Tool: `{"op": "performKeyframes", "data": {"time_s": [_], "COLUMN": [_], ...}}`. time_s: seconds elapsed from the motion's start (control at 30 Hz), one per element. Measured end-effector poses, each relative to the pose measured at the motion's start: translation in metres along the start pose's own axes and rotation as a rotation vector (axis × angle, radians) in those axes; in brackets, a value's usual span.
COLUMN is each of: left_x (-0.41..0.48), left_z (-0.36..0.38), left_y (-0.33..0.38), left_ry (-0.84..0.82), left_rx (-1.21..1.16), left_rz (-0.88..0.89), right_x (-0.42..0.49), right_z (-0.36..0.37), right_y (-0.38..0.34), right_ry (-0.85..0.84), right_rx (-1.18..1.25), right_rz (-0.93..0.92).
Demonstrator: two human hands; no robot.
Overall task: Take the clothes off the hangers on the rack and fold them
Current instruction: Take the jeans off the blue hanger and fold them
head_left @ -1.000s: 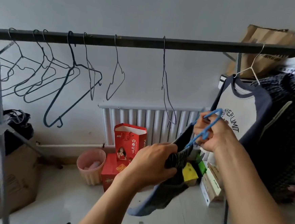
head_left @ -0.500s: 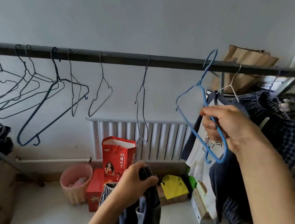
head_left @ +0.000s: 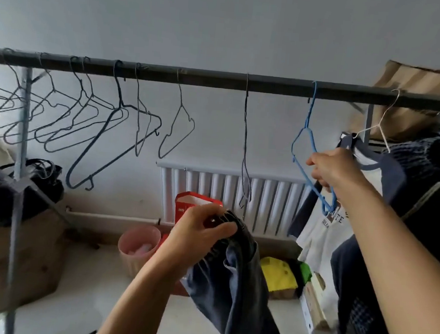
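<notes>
A dark rack bar (head_left: pixel 215 79) runs across the view at head height. My left hand (head_left: pixel 197 235) grips the waistband of a dark blue garment (head_left: pixel 233 286), which hangs down below it. My right hand (head_left: pixel 330 167) holds the lower edge of a bare blue hanger (head_left: pixel 305 136) whose hook sits over the bar. Just right of it a white hanger (head_left: pixel 383 121) carries a white T-shirt with navy sleeves (head_left: pixel 322 227). A dark checked garment (head_left: pixel 429 167) hangs further right.
Several bare wire hangers (head_left: pixel 91 119) crowd the bar's left half. Behind stands a white radiator (head_left: pixel 227 199). On the floor are a red gift bag (head_left: pixel 187 206), a pink bin (head_left: pixel 136 244), a yellow bag (head_left: pixel 278 277) and boxes; a cardboard box (head_left: pixel 22 256) sits left.
My right hand raised the blue hanger free of the garment and hooked it on the bar. My left hand kept the dark garment, which now hangs loose below it.
</notes>
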State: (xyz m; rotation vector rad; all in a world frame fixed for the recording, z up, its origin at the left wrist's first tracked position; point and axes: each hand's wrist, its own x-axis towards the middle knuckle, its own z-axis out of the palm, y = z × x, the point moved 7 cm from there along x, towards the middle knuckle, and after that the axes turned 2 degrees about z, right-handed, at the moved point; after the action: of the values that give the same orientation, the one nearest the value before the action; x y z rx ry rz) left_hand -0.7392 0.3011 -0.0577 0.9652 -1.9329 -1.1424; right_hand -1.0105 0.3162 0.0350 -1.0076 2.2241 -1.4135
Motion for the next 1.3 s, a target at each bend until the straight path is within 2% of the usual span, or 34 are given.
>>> {"op": "performKeyframes", "data": {"time_s": [0.1, 0.13, 0.2, 0.23, 0.27, 0.33, 0.37, 0.43, 0.5, 0.6, 0.67, 0.73, 0.83, 0.87, 0.97, 1.07, 1.13, 1.2, 1.3], "left_x": [0.001, 0.002, 0.002, 0.002, -0.001, -0.008, -0.012, -0.021, -0.033, -0.059, -0.076, -0.099, -0.140, -0.148, -0.161, -0.167, -0.166, -0.165, -0.165], "left_z": [-0.008, -0.011, -0.016, -0.018, -0.021, -0.027, -0.032, -0.045, -0.064, -0.095, -0.118, -0.143, -0.170, -0.181, -0.215, -0.235, -0.243, -0.251, -0.257], "left_y": [0.012, 0.014, 0.018, 0.020, 0.023, 0.032, 0.034, 0.032, 0.025, 0.007, -0.009, -0.035, -0.083, -0.094, -0.110, -0.113, -0.108, -0.098, -0.083], "left_ry": [0.051, 0.070, 0.093, 0.099, 0.101, 0.077, 0.067, 0.062, 0.080, 0.104, 0.113, 0.028, -0.169, -0.146, 0.087, 0.204, 0.240, 0.303, 0.366], "left_rx": [0.043, 0.050, 0.075, 0.084, 0.083, 0.063, 0.046, 0.043, 0.009, -0.126, -0.088, 0.066, 0.113, 0.100, -0.028, -0.386, -0.484, -0.424, -0.352], "left_rz": [0.054, 0.060, 0.075, 0.090, 0.113, 0.172, 0.193, 0.196, 0.182, 0.137, 0.123, 0.056, -0.118, -0.135, -0.118, -0.110, -0.117, -0.104, -0.073], "right_x": [-0.012, -0.028, -0.077, -0.100, -0.117, -0.143, -0.152, -0.164, -0.172, -0.196, -0.205, -0.213, -0.223, -0.227, -0.236, -0.246, -0.260, -0.275, -0.280], "right_z": [-0.008, -0.006, 0.007, 0.017, 0.033, 0.075, 0.091, 0.111, 0.127, 0.153, 0.165, 0.172, 0.178, 0.180, 0.183, 0.177, 0.172, 0.175, 0.180], "right_y": [-0.005, -0.011, -0.029, -0.034, -0.033, -0.019, -0.012, -0.009, -0.013, -0.028, -0.031, -0.034, -0.044, -0.048, -0.059, -0.062, -0.063, -0.060, -0.049], "right_ry": [0.195, 0.271, 0.334, 0.234, 0.038, -0.363, -0.473, -0.544, -0.542, -0.477, -0.402, -0.340, -0.270, -0.267, -0.280, -0.315, -0.366, -0.419, -0.333], "right_rx": [-0.565, -0.650, -0.551, -0.398, -0.259, -0.208, -0.221, -0.130, -0.053, -0.066, -0.029, 0.063, 0.229, 0.277, 0.412, 0.510, 0.420, 0.180, -0.021], "right_rz": [-0.157, -0.280, -0.585, -0.667, -0.656, -0.480, -0.425, -0.411, -0.437, -0.507, -0.504, -0.454, -0.401, -0.390, -0.363, -0.334, -0.370, -0.401, -0.407]}}
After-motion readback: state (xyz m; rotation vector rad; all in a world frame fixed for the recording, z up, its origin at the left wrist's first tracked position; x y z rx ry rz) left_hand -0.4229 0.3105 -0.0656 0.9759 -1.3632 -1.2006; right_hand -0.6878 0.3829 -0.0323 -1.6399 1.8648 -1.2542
